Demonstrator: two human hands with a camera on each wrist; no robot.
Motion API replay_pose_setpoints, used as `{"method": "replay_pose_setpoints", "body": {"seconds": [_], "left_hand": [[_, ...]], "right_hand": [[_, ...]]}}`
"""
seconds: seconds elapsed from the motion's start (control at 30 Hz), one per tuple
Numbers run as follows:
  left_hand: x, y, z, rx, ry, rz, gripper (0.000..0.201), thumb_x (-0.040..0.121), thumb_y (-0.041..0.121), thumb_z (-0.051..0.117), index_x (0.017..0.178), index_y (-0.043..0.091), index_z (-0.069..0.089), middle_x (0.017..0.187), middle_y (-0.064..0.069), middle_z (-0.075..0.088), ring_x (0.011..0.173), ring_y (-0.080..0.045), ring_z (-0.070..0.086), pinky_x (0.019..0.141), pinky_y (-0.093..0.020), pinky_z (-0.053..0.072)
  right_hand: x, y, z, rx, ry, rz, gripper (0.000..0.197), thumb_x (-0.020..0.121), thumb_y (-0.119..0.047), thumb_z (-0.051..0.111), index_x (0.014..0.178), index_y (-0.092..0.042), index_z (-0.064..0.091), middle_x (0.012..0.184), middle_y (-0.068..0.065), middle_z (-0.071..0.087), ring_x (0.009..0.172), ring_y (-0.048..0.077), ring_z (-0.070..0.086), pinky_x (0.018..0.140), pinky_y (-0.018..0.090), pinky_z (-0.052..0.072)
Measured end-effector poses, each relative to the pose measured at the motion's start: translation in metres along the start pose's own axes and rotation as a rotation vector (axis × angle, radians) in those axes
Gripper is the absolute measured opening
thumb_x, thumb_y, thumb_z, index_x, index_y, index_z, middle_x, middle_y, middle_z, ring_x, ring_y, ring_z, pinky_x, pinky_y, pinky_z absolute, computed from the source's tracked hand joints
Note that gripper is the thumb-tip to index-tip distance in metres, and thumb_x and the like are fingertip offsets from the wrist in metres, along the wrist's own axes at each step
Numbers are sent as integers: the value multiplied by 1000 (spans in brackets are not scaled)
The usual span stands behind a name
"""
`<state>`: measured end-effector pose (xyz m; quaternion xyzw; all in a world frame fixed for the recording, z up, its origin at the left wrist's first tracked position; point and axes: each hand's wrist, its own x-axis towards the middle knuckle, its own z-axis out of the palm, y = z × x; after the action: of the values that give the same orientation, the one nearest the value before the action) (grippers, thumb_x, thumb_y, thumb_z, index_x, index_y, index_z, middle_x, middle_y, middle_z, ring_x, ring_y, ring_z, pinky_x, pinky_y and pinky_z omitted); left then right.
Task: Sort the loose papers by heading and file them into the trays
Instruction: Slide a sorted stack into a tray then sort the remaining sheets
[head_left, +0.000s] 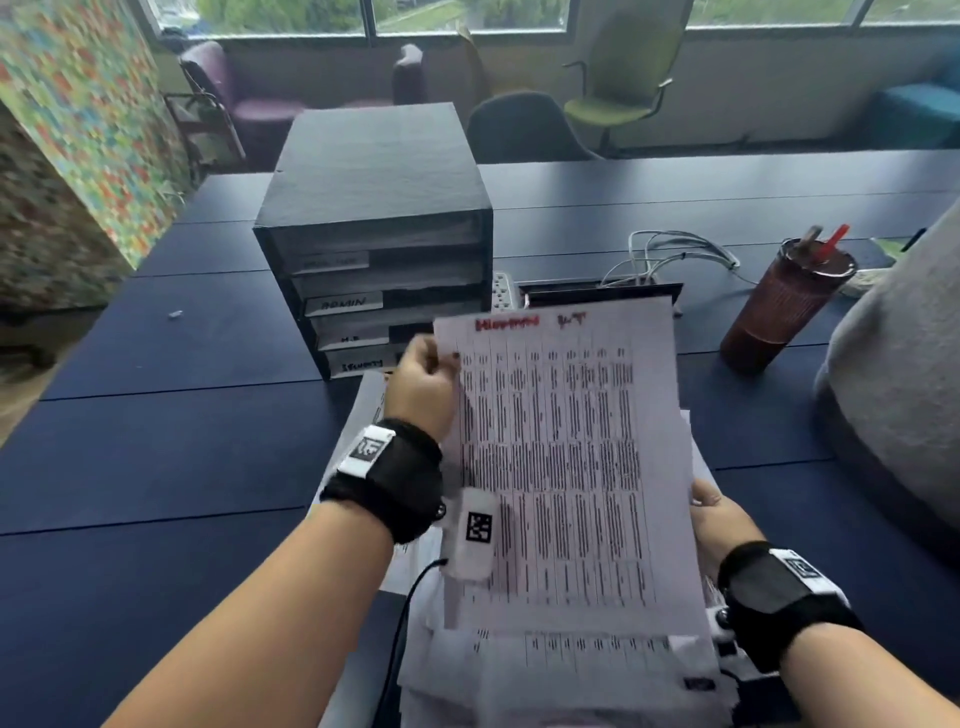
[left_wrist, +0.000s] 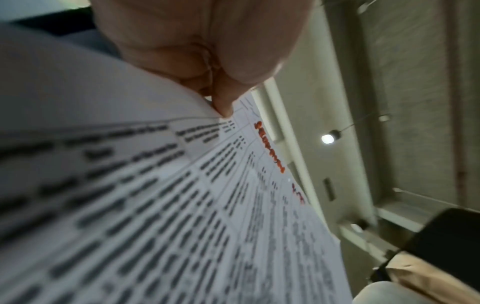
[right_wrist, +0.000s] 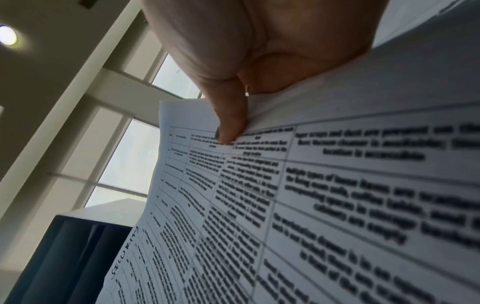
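My left hand pinches the upper left edge of a printed sheet with a red handwritten heading and holds it up over the table. The left wrist view shows thumb and finger of the left hand closed on that sheet. Lower down, my right hand grips the right edge of the paper stack. Its thumb lies on a table-printed sheet headed "SECURITY" in pen. A black tray unit with several labelled trays, one reading "ADMIN", stands just behind the papers.
A dark red tumbler with a straw stands at the right on the dark blue table. White cables and a power strip lie beside the tray unit. A grey bulky object fills the right edge. Chairs stand beyond.
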<state>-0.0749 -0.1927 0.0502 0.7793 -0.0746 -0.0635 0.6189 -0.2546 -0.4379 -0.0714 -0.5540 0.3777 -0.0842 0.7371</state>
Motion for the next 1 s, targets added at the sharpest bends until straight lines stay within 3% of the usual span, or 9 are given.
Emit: {"method": "replay_pose_setpoints", "body": {"seconds": [0.07,0.13,0.23,0.5,0.6,0.7,0.83,0.9,1.0], "left_hand": [[-9,-21,7,72,1,-151,13,99,13,43,91,17,53,80,7,58,72,-12,54,56,-10,41],[-18,-40,13,208,-5,-284,17,100,17,41,112,13,53,96,1,60,83,-18,56,68,-18,44],[-25,-60,18,283,-39,-368,30,100,20,40,127,9,47,115,-5,58,94,-24,54,78,-27,41],[-34,-75,27,293,-164,-320,42,93,16,54,129,16,33,104,-7,61,85,-21,59,79,-34,51],[-41,-75,27,306,-212,-237,71,90,-3,46,145,30,13,95,-7,55,62,-13,51,56,-27,48],[-43,-74,23,299,-273,-184,98,87,-11,44,141,55,-3,127,-19,55,53,-5,52,40,-15,42],[-34,-77,17,305,-277,-131,85,92,1,48,132,65,10,112,-10,63,69,-25,64,58,-40,57],[-32,-78,16,338,-320,-125,62,95,6,44,134,50,27,100,-6,65,60,-19,56,51,-35,53],[-32,-79,14,406,-358,-128,45,96,11,45,131,38,34,88,-1,63,55,-13,50,47,-27,47]], "right_hand": [[1,-1,0,16,-28,-11,56,55,-29,88,101,-5,66,71,7,72,59,22,67,64,36,57],[1,-3,2,54,-28,-18,93,14,-45,93,95,-10,67,74,6,73,61,21,68,62,35,58],[3,0,3,92,-71,-40,103,2,-46,91,95,-10,66,73,6,73,60,19,69,58,31,58],[-8,-2,16,-10,-159,-16,94,19,-45,93,101,-10,65,79,14,73,61,25,69,59,38,59],[-8,-3,20,-32,-181,-41,94,17,-55,91,99,-14,67,82,13,73,64,23,70,59,35,59],[-5,-4,21,-35,-188,-55,92,20,-56,90,99,-15,67,82,10,74,66,21,70,58,32,58],[-4,-2,21,-19,-189,-57,86,25,-52,91,98,-14,68,81,11,74,66,23,70,60,34,59],[-4,-2,23,-24,-202,-46,59,48,-38,90,97,-12,68,80,12,73,64,24,70,59,35,59],[-6,-2,24,-48,-165,5,20,89,-1,55,104,-9,64,80,12,73,64,24,70,61,36,59]]}}
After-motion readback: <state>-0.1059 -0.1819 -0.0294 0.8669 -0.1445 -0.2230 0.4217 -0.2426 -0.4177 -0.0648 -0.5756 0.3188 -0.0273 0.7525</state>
